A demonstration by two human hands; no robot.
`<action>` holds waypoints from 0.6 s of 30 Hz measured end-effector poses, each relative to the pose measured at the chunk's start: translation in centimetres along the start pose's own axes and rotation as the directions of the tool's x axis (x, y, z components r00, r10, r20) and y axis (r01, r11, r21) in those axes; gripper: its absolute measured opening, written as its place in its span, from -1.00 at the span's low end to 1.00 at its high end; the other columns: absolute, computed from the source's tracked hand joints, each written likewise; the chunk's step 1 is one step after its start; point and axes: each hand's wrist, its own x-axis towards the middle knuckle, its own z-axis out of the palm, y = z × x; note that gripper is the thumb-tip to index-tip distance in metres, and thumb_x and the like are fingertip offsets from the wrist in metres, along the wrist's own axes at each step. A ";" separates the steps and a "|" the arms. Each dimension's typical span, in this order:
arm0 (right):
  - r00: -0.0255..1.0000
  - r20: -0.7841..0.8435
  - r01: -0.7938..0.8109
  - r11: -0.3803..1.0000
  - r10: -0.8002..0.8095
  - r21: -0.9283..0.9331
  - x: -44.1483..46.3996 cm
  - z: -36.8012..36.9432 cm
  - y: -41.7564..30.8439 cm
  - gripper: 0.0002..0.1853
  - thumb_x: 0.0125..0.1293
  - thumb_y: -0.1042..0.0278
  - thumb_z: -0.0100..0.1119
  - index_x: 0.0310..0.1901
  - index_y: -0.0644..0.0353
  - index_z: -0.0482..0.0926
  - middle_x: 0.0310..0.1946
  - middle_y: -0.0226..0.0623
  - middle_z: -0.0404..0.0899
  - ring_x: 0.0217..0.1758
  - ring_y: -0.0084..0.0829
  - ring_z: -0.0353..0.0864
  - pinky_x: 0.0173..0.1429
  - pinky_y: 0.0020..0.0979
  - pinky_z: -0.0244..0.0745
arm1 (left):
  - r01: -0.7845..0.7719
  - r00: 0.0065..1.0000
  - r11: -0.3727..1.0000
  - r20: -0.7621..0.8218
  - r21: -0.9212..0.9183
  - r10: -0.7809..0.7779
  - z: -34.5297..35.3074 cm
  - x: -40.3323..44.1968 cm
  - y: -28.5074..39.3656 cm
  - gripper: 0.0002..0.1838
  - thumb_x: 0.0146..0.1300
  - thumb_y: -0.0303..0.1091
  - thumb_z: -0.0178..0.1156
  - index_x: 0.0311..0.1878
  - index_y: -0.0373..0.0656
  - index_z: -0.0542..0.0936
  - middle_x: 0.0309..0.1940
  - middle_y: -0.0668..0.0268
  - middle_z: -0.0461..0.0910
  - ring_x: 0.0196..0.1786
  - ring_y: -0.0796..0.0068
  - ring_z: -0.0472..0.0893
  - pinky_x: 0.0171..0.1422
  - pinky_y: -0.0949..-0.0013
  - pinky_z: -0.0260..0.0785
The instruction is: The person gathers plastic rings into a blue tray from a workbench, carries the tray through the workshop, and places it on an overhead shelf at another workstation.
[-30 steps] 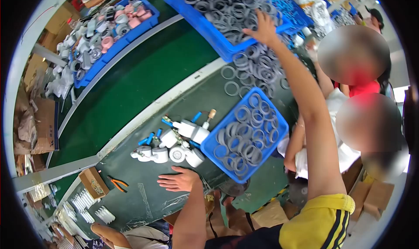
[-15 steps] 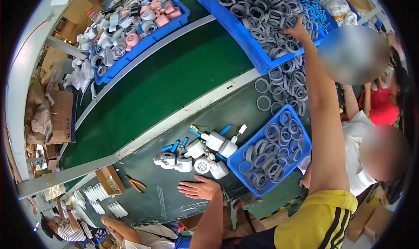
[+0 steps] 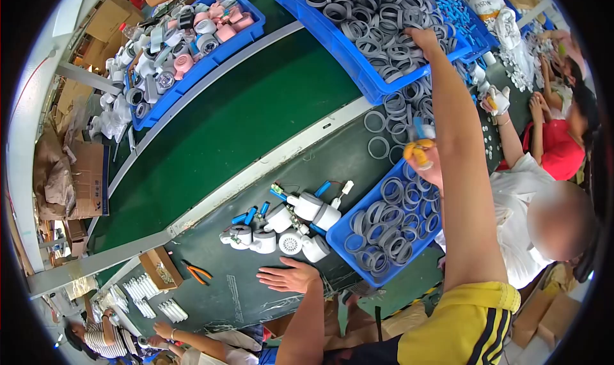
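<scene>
Grey rings (image 3: 369,44) are heaped in the lg. blue bin (image 3: 326,39); your R hand (image 3: 422,40) is in amongst them, fingertips unclear, so grip can't be confirmed. Your L hand (image 3: 295,277) lies palm down on the bench (image 3: 204,301), fingers extended, nr. white units (image 3: 291,242); to their R, a sm. blue tray (image 3: 345,257) of rings, co-worker's hand (image 3: 430,159) close by.

The gray rings (image 3: 409,15) look like smooth, matt plastic, while the large blue tray (image 3: 329,40) and small blue tray (image 3: 350,260) are plastic with a soft sheen. The white housings (image 3: 307,208) are smooth, glossy plastic, and the pliers (image 3: 203,275) have orange plastic-looking grips. The dark tabletop (image 3: 204,247) is smooth but scuffed, the green belt (image 3: 224,109) matt, the open box (image 3: 152,263) plain cardboard, the yellow sleeve (image 3: 460,314) cloth.
</scene>
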 end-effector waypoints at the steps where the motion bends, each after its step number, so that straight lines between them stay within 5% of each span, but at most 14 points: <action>1: 0.999 0.032 0.002 0.981 -0.008 0.192 -1.3 -0.1 -0.3 -0.20 -0.09 0.20 0.43 0.22 0.40 0.39 0.03 -0.01 0.58 0.05 -0.19 0.60 0.08 -0.30 0.51 | 0.001 1.000 1.000 0.004 0.008 -0.001 0.0 0.0 0.0 -0.26 0.44 0.14 -0.33 0.49 -0.21 -0.02 0.51 0.09 -0.09 0.55 0.16 -0.10 0.57 0.08 -0.28; 2: 0.998 0.059 -0.003 0.927 -0.021 0.374 -2.6 -0.3 -0.7 -0.28 -0.03 0.26 0.40 0.19 0.38 0.43 0.01 -0.06 0.59 0.01 -0.23 0.61 0.03 -0.30 0.53 | 0.000 1.000 1.000 0.010 0.015 0.000 -0.1 0.0 0.0 -0.26 0.44 0.14 -0.34 0.49 -0.20 -0.03 0.51 0.09 -0.10 0.55 0.16 -0.10 0.57 0.08 -0.28; 6: 0.997 0.071 -0.021 0.859 -0.018 0.512 -3.5 -1.1 -0.8 -0.41 0.06 0.34 0.36 0.16 0.32 0.44 -0.06 -0.12 0.61 -0.08 -0.30 0.62 -0.03 -0.32 0.55 | 0.004 1.000 1.000 0.011 0.020 -0.004 0.1 0.0 -0.1 -0.25 0.44 0.16 -0.35 0.49 -0.19 -0.04 0.51 0.09 -0.10 0.56 0.18 -0.11 0.57 0.08 -0.29; 8: 0.978 0.209 -0.144 0.724 0.001 0.674 -4.7 -1.5 -1.5 -0.58 0.12 0.37 0.31 0.01 0.32 0.51 -0.12 -0.18 0.62 -0.09 -0.32 0.64 0.01 -0.32 0.59 | 0.002 1.000 1.000 0.009 0.021 -0.002 0.2 0.0 -0.1 -0.25 0.44 0.15 -0.34 0.49 -0.20 -0.04 0.51 0.08 -0.10 0.56 0.18 -0.11 0.57 0.08 -0.28; 11: 0.867 0.498 -0.319 0.732 -0.031 0.602 -4.9 -2.4 -1.7 -0.66 0.20 0.40 0.23 0.01 0.26 0.52 -0.09 -0.22 0.64 -0.05 -0.37 0.65 0.12 -0.36 0.56 | -0.004 1.000 1.000 -0.006 0.007 0.004 0.1 -0.1 -0.1 -0.26 0.44 0.15 -0.34 0.49 -0.20 -0.03 0.51 0.08 -0.09 0.55 0.17 -0.09 0.57 0.08 -0.28; 14: 0.776 0.589 -0.241 0.757 -0.226 0.608 -5.9 -3.3 -1.5 -0.53 0.16 0.24 0.36 0.08 0.22 0.51 0.02 -0.21 0.58 0.11 -0.30 0.56 0.19 -0.22 0.47 | -0.006 1.000 1.000 -0.017 0.012 0.006 0.3 0.0 -0.1 -0.26 0.45 0.14 -0.34 0.49 -0.21 -0.02 0.50 0.07 -0.07 0.55 0.16 -0.08 0.57 0.08 -0.27; 18: 0.858 0.510 -0.471 0.496 0.063 0.730 -3.4 -1.8 -2.5 -0.20 0.09 -0.17 0.37 0.23 0.26 0.40 0.17 -0.15 0.49 0.19 -0.24 0.51 0.23 -0.09 0.43 | -0.030 0.999 0.999 -0.030 0.012 0.030 0.2 0.0 -0.2 -0.26 0.45 0.15 -0.34 0.48 -0.23 -0.01 0.50 0.08 -0.06 0.54 0.15 -0.08 0.57 0.10 -0.26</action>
